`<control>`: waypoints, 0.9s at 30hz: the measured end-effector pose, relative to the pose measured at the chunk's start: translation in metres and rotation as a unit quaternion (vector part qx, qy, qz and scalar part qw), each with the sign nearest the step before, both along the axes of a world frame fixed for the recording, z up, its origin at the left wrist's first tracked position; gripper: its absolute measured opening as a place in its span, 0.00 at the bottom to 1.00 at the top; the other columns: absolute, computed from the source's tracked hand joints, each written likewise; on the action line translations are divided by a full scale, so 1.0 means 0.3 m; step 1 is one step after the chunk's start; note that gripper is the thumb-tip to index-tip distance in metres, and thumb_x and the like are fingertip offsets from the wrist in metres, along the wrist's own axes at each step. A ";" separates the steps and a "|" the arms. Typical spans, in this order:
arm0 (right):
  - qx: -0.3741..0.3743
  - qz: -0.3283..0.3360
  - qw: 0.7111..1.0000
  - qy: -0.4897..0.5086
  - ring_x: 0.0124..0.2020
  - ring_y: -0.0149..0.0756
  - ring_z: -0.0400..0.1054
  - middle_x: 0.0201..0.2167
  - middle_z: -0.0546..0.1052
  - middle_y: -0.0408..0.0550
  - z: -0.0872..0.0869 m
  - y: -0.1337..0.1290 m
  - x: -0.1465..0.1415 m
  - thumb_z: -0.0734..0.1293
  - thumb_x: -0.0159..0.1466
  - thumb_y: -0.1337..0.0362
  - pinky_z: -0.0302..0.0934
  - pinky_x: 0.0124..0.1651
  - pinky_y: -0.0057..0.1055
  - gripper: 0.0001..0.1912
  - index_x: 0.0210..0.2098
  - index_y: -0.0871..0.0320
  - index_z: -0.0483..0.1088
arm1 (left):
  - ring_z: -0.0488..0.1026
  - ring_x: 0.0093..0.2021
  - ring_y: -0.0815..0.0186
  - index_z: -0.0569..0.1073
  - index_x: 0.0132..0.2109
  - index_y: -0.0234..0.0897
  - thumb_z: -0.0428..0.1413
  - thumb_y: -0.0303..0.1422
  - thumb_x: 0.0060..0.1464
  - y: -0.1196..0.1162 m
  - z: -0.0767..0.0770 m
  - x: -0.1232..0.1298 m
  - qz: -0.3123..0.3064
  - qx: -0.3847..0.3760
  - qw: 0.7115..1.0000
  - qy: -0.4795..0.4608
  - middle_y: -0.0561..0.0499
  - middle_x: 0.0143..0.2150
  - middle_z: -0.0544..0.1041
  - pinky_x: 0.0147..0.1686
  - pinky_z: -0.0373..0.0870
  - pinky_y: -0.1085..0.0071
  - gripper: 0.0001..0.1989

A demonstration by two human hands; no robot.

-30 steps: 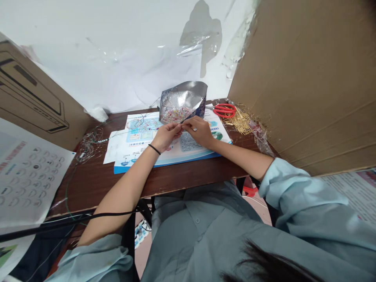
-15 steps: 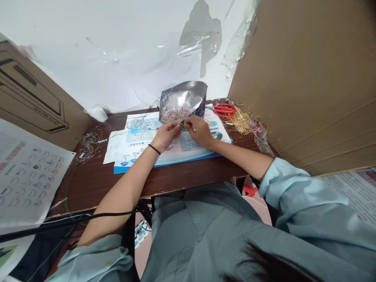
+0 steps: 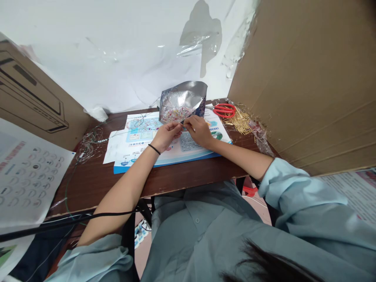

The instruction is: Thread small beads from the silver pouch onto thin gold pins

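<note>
My left hand [image 3: 167, 136] and my right hand [image 3: 199, 131] meet fingertip to fingertip over a printed sheet [image 3: 141, 147]. Both are closed in a pinch. Whatever sits between the fingertips is too small to make out. Just behind them stands an open silver-lined bag [image 3: 179, 98] holding many small coloured beads [image 3: 176, 114]. Fine thread with a few beads [image 3: 147, 124] lies on the paper left of the bag. A black band circles my left wrist.
Red-handled scissors [image 3: 223, 110] lie right of the bag, beside a heap of thin gold-coloured pieces [image 3: 242, 122] and crumpled clear plastic [image 3: 261, 139]. Tangled clear line [image 3: 89, 145] with white beads is at the left. Cardboard walls [image 3: 305, 78] flank the brown table [image 3: 176, 181]; a black cable [image 3: 73, 217] crosses the left front.
Almost nothing differs. The fingertips of my right hand have shifted very slightly; both hands keep their pinch in the same place.
</note>
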State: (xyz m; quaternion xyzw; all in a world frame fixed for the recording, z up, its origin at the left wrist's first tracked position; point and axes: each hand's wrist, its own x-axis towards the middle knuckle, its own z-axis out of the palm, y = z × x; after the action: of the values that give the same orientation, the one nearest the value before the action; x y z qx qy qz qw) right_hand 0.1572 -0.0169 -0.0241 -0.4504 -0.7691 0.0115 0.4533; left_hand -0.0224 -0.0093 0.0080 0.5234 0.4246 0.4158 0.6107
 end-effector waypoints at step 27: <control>-0.010 0.050 0.998 0.034 0.41 0.42 0.71 0.38 0.80 0.49 0.012 -0.007 0.006 0.67 0.72 0.61 0.65 0.49 0.39 0.08 0.42 0.54 0.78 | 0.72 0.32 0.72 0.79 0.33 0.33 0.72 0.39 0.51 -0.001 -0.002 0.006 0.017 -0.011 1.000 -0.002 0.51 0.31 0.78 0.36 0.70 0.75 0.14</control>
State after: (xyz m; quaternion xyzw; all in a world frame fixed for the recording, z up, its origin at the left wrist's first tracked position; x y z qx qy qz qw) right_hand 0.1590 -0.0189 -0.0206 -0.4155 -0.7747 0.0568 0.4733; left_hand -0.0206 -0.0097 0.0073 0.5086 0.4368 0.4220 0.6103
